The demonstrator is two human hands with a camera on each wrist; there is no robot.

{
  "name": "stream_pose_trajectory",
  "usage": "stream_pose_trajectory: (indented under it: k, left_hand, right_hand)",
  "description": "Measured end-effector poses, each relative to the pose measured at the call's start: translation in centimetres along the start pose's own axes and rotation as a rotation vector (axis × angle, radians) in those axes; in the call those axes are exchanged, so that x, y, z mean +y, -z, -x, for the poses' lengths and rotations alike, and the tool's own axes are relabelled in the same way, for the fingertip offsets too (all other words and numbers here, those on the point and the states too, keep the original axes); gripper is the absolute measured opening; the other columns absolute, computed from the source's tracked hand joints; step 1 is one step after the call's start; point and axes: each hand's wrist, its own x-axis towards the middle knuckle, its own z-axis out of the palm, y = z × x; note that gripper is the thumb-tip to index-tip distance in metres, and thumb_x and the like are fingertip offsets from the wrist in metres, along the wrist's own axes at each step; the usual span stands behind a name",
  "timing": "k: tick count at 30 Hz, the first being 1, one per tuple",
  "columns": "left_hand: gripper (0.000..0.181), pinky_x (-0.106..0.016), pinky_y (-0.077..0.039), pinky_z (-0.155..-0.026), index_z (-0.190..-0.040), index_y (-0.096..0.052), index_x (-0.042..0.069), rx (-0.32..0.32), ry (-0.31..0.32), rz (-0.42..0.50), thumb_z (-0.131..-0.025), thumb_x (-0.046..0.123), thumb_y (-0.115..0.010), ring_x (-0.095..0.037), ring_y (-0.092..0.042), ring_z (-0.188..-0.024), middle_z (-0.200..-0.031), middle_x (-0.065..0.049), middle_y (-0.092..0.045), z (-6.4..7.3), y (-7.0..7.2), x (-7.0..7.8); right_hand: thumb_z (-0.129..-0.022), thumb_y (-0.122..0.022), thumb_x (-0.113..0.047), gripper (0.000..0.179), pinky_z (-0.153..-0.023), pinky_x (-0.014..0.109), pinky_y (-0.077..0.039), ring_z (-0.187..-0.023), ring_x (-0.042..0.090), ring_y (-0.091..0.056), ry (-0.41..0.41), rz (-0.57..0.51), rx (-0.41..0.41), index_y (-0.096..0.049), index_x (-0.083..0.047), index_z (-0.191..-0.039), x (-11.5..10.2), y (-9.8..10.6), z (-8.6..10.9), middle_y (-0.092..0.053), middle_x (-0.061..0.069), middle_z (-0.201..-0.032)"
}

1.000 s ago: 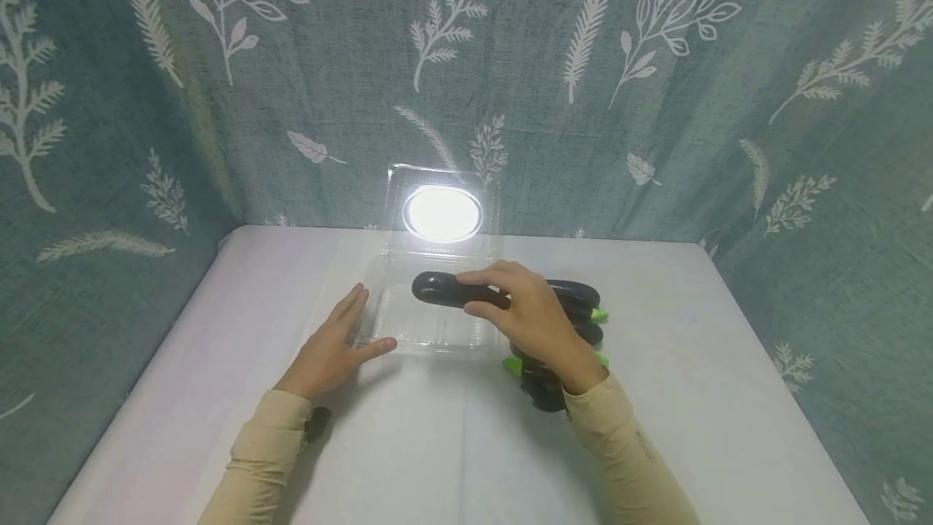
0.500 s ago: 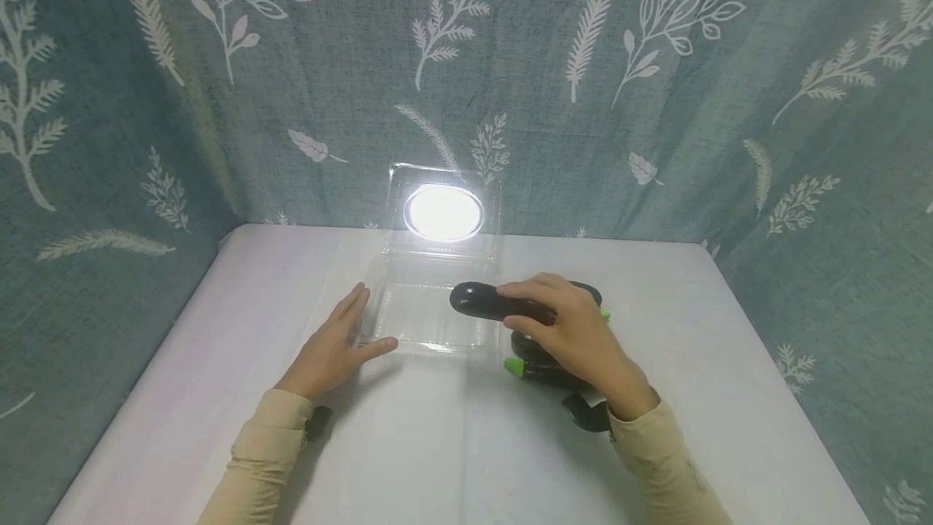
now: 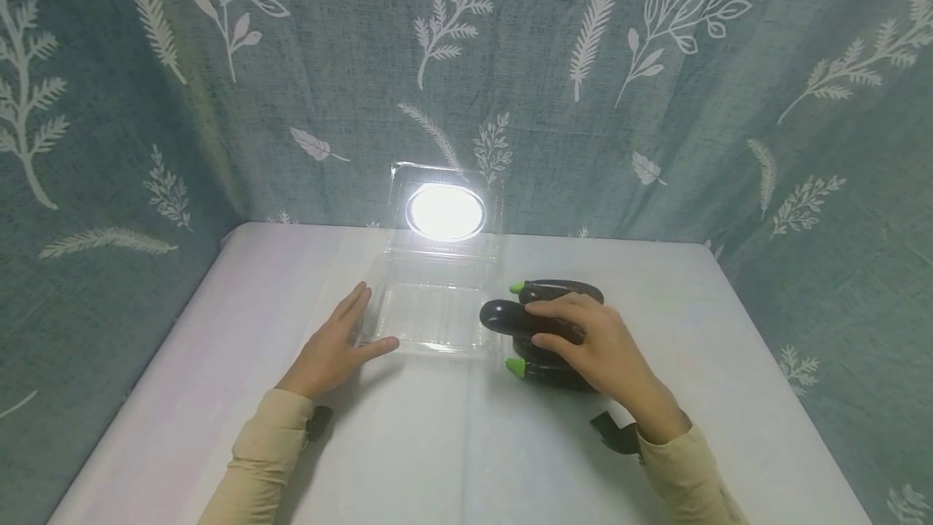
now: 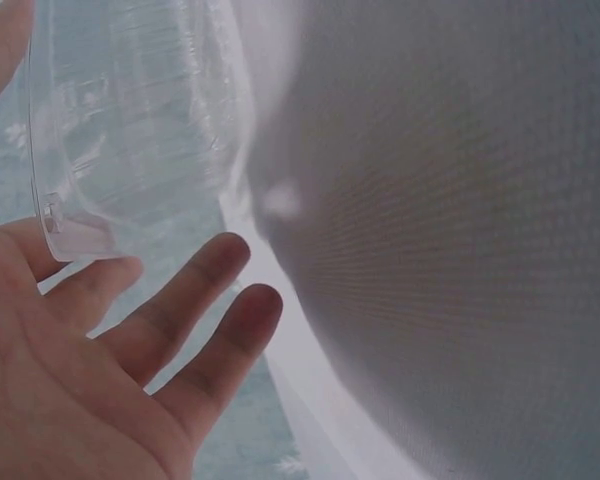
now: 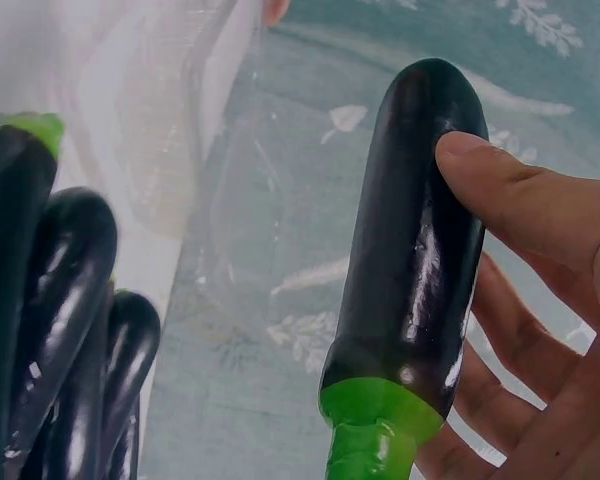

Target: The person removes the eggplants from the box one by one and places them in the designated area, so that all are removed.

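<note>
My right hand grips a dark purple eggplant with a green stem end, thumb on one side and fingers on the other. In the head view this eggplant's rounded end points left, over several other eggplants lying side by side. My left hand lies with straight fingers at the left side of a clear plastic clamshell box, whose lid stands raised at the back. In the left wrist view, the fingers spread round the corner of the box.
A white-covered table bears everything. Behind it and at both sides hang blue-green curtains with white leaf prints. A bright oval glare shows on the lid. A dark strap piece hangs by the right wrist.
The right hand has carried the eggplant from above the box rightward and nearer, over the other eggplants. The left hand has stayed at the box's left side.
</note>
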Motion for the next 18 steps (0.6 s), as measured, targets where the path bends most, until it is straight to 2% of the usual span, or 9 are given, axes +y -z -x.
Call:
stream_pose_trajectory:
  k: [9, 18]
  left_hand:
    - [0.113, -0.063, -0.022, -0.118, -0.163, -0.015, 0.008, -0.001, 0.003, 0.001, -0.085, 0.071, -0.066, -0.039, -0.017, -0.153, -0.170, -0.009, -0.010, 0.0, -0.1, 0.1]
    - [0.112, -0.063, -0.022, -0.118, -0.163, -0.015, 0.007, 0.000, 0.003, 0.000, -0.085, 0.070, -0.066, -0.039, -0.017, -0.153, -0.170, -0.009, -0.010, 0.0, 0.0, 0.2]
  right_hand:
    - [-0.081, -0.087, -0.020, 0.042, -0.089, 0.038, -0.054, -0.104, 0.012, -0.065, -0.015, 0.056, -0.001, -0.075, -0.023, -0.121, 1.0, 0.6, 2.0, -0.069, -0.012, -0.110]
    - [-0.078, -0.089, -0.021, 0.045, -0.094, 0.039, -0.052, -0.112, 0.015, -0.064, -0.006, 0.112, -0.004, -0.075, -0.024, -0.121, 2.0, 0.4, 3.7, -0.070, -0.010, -0.118]
